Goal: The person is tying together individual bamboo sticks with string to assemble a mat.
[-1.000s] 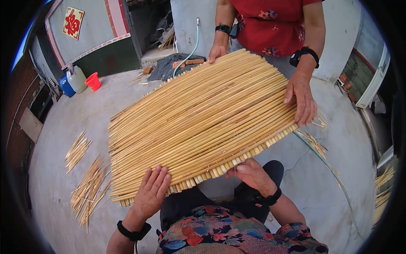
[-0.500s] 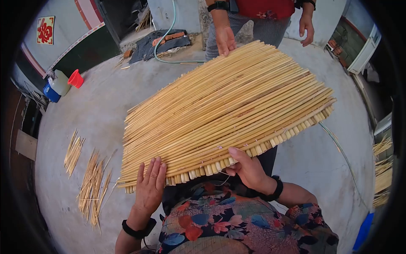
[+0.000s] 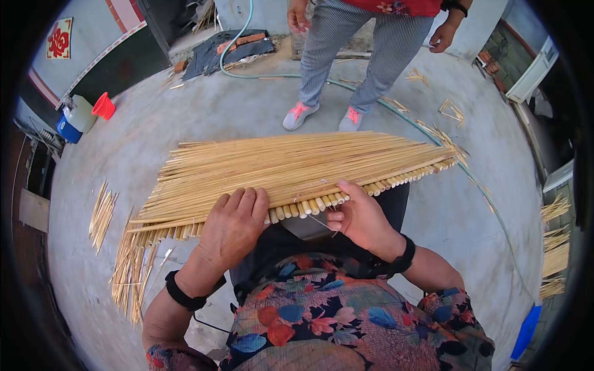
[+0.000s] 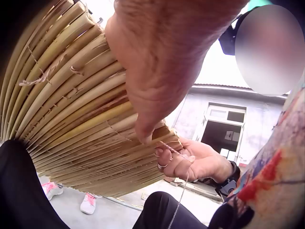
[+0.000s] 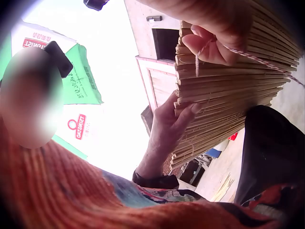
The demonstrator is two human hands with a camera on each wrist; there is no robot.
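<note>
A mat of straw-coloured stalks (image 3: 291, 164), tied together with thin string, tilts above the wearer's lap. My left hand (image 3: 236, 217) grips its near edge left of the middle, fingers over the top and thumb underneath, as the left wrist view shows. Farther right along that edge is my right hand (image 3: 365, 221), its thumb on the top and its curled fingers below the stalk ends. A twisted pinkish string (image 5: 262, 61) runs through those fingers and hangs down in the left wrist view. Stitches of string cross the mat's underside (image 4: 81, 90).
Another person (image 3: 365, 49) stands beyond the mat, arms hanging. Loose stalks (image 3: 129, 278) lie on the concrete floor at left, more at right. A green hose (image 3: 396, 110) crosses the floor. A red bucket (image 3: 104, 106) stands beside jugs at the back left.
The other person has released the mat and lowered both hands. The mat has come down and tilted flatter. My left hand now curls over its edge instead of lying flat on top.
</note>
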